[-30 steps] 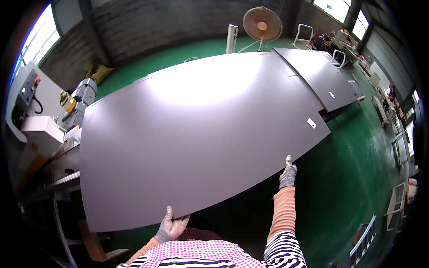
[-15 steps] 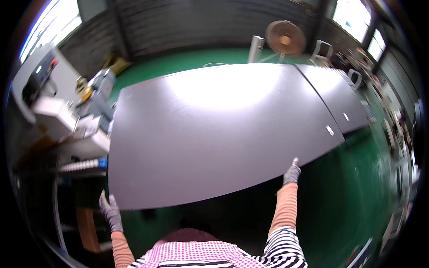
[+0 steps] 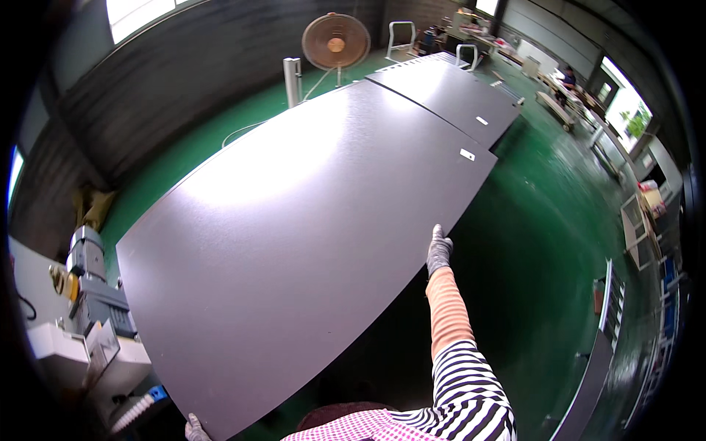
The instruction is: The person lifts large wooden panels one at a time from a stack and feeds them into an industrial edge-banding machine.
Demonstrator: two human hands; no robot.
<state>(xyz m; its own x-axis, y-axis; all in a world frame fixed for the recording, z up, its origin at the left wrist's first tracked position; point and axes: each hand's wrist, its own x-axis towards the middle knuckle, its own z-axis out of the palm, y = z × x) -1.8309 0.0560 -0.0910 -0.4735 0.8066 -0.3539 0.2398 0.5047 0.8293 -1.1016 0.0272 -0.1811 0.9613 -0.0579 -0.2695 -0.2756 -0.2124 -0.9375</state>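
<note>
A large dark grey panel (image 3: 316,250) with a smooth, glossy top stretches out in front of me, slanting from near left to far right. My right hand (image 3: 439,251), in a grey glove, grips its near edge with the thumb on top; the other fingers are hidden beneath. At the nearest corner, my left hand (image 3: 195,428) shows only in part, gloved too, closed on the panel's edge. A small white label (image 3: 468,154) sticks to the panel near its far right corner. Beyond that end lies a second grey panel (image 3: 460,99), also with a white label.
A machine with a grey motor (image 3: 103,301) stands at the left by the panel's end. Behind the panel are a round fan (image 3: 336,44) and a white post (image 3: 293,82). Green floor runs along the right, with a rack (image 3: 612,301) there. A person (image 3: 568,77) is far off.
My view has turned to the right, so the panel now slants across it. My left hand, open beside the corner before, now closes on the edge. My right hand keeps its hold.
</note>
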